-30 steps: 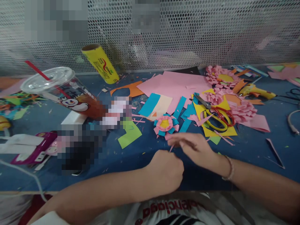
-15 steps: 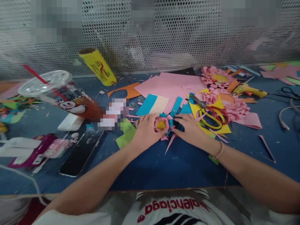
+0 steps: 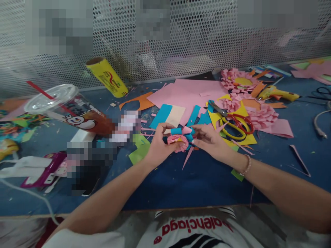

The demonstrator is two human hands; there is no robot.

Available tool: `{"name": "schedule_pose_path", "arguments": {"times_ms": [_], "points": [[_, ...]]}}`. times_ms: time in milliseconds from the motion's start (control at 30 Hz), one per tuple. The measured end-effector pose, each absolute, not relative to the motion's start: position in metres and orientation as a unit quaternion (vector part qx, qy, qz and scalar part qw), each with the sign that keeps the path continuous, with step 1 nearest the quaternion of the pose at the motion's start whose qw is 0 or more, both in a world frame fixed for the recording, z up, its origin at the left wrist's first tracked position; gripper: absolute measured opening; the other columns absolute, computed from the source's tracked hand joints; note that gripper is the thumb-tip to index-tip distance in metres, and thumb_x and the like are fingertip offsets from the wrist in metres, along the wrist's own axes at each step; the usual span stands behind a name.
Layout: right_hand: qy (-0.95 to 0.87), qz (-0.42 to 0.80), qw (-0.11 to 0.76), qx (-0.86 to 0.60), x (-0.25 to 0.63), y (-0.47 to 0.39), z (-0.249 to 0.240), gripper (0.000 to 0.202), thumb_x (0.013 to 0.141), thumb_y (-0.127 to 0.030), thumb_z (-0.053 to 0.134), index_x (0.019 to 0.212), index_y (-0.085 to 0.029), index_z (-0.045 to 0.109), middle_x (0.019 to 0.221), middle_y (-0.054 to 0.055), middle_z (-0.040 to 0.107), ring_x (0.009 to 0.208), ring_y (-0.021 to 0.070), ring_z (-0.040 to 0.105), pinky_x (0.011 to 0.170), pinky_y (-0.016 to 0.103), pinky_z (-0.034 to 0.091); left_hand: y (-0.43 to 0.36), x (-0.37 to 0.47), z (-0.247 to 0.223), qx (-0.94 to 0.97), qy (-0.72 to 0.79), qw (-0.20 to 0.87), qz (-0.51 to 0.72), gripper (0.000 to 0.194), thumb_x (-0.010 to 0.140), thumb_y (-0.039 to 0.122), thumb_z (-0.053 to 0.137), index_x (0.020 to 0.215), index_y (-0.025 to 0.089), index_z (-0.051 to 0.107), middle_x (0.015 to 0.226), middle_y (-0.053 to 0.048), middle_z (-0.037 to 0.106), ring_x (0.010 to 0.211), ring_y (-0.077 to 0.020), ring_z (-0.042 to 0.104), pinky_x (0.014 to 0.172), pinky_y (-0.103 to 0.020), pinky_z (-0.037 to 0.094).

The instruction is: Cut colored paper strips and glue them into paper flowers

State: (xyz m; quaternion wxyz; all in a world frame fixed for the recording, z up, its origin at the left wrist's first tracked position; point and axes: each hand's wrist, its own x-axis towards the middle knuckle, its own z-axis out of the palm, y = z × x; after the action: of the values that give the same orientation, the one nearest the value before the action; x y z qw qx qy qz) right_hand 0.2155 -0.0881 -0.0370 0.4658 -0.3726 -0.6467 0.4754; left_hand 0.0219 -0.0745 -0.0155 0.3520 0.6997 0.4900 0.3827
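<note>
A small paper flower (image 3: 178, 142), pink with a yellow centre and blue strips around its back, is gripped between the thumb and fingers of my left hand (image 3: 159, 146). It is tilted, so a blue and pink edge shows above the pink ring. My right hand (image 3: 210, 139) pinches the blue paper on the flower's right side. Just beyond my right hand lie scissors (image 3: 234, 125) with red and yellow handles, on yellow paper (image 3: 250, 138). Behind the flower are a blue and cream paper piece (image 3: 168, 115) and a large pink sheet (image 3: 191, 91).
Two larger pink paper flowers (image 3: 266, 113) sit at the right, near a yellow glue gun (image 3: 279, 93). At the left stand a drink cup (image 3: 85, 119) with a red straw and a yellow tube (image 3: 108, 77). A phone (image 3: 90, 175) lies by my left forearm. Mesh (image 3: 196, 44) borders the back.
The small flower has been tipped up, its yellow centre now partly covered. My left fingers have lifted around its back edge, and my right hand stays at its right side.
</note>
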Motion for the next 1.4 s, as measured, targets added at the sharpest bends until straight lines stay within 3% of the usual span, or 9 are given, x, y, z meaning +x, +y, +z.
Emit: {"name": "schedule_pose_path", "arguments": {"times_ms": [100,200,400,600,767,933,1167,1267,1400], "points": [[-0.630,0.471,0.487,-0.379,0.214,-0.091,-0.032,0.025,0.083,-0.038,0.053,0.102,-0.022,0.054,0.080,0.001,0.057,0.071,0.0106,0.057,0.063,0.024,0.050,-0.075,0.021,-0.017,0.691,0.477,0.383,0.384,0.056,0.062,0.030,0.071,0.111,0.019,0.046,0.110,-0.007,0.055,0.098,-0.0178,0.056,0.081,-0.032,0.048],[-0.584,0.493,0.506,-0.399,0.213,-0.092,-0.030,0.021,0.081,-0.040,0.056,0.089,-0.021,0.057,0.073,0.000,0.056,0.064,0.0091,0.054,0.058,0.022,0.048,-0.077,0.022,-0.019,0.662,0.477,0.446,0.368,0.061,0.063,0.031,0.071,0.118,0.020,0.047,0.106,-0.007,0.060,0.092,-0.0176,0.059,0.078,-0.031,0.050],[-0.450,0.620,0.518,-0.380,0.209,-0.094,-0.031,0.024,0.071,-0.039,0.067,0.079,-0.019,0.058,0.061,-0.004,0.052,0.052,0.0067,0.050,0.049,0.021,0.043,-0.081,0.029,-0.021,0.603,0.456,0.523,0.393,0.047,0.060,0.034,0.074,0.102,0.017,0.060,0.094,-0.004,0.065,0.074,-0.0158,0.062,0.068,-0.030,0.052],[-0.422,0.640,0.512,-0.387,0.211,-0.095,-0.030,0.024,0.069,-0.037,0.070,0.078,-0.017,0.061,0.062,-0.003,0.055,0.053,0.0074,0.053,0.052,0.022,0.044,-0.081,0.029,-0.021,0.601,0.472,0.501,0.406,0.046,0.058,0.033,0.076,0.099,0.018,0.061,0.091,-0.003,0.065,0.076,-0.0163,0.062,0.070,-0.030,0.051],[-0.455,0.618,0.504,-0.397,0.212,-0.094,-0.031,0.023,0.070,-0.036,0.068,0.083,-0.018,0.062,0.064,-0.003,0.056,0.055,0.0073,0.053,0.052,0.021,0.045,-0.081,0.028,-0.018,0.665,0.490,0.398,0.399,0.039,0.059,0.031,0.075,0.093,0.017,0.059,0.092,-0.003,0.064,0.083,-0.0163,0.060,0.075,-0.029,0.049],[-0.570,0.532,0.500,-0.377,0.212,-0.099,-0.027,0.017,0.076,-0.030,0.063,0.089,-0.019,0.062,0.072,0.000,0.062,0.064,0.0098,0.058,0.059,0.023,0.048,-0.084,0.026,-0.013,0.752,0.455,0.234,0.415,0.026,0.066,0.027,0.070,0.086,0.018,0.057,0.081,0.000,0.062,0.074,-0.0129,0.058,0.067,-0.026,0.047],[-0.754,0.272,0.504,-0.320,0.217,-0.107,-0.017,0.024,0.075,-0.010,0.058,0.094,-0.023,0.062,0.111,0.006,0.061,0.104,0.0170,0.058,0.089,0.035,0.047,-0.081,0.012,-0.012,0.838,0.181,-0.050,0.512,0.013,0.073,0.016,0.064,0.078,0.024,0.056,0.074,0.003,0.062,0.075,-0.0112,0.056,0.073,-0.029,0.043],[-0.786,0.180,0.503,-0.310,0.218,-0.110,-0.015,0.030,0.073,-0.006,0.057,0.096,-0.024,0.061,0.106,0.006,0.060,0.100,0.0165,0.058,0.086,0.035,0.049,-0.083,0.007,-0.007,0.850,0.133,-0.149,0.487,0.013,0.075,0.014,0.061,0.073,0.026,0.056,0.073,0.007,0.063,0.074,-0.0099,0.055,0.075,-0.030,0.040],[-0.810,0.108,0.505,-0.278,0.220,-0.110,-0.017,0.032,0.072,-0.004,0.055,0.098,-0.024,0.059,0.095,0.004,0.061,0.095,0.0161,0.058,0.082,0.034,0.050,-0.087,0.006,-0.001,0.860,0.101,-0.172,0.470,0.014,0.074,0.013,0.062,0.069,0.024,0.055,0.072,0.007,0.065,0.072,-0.0097,0.054,0.073,-0.029,0.040]]}}
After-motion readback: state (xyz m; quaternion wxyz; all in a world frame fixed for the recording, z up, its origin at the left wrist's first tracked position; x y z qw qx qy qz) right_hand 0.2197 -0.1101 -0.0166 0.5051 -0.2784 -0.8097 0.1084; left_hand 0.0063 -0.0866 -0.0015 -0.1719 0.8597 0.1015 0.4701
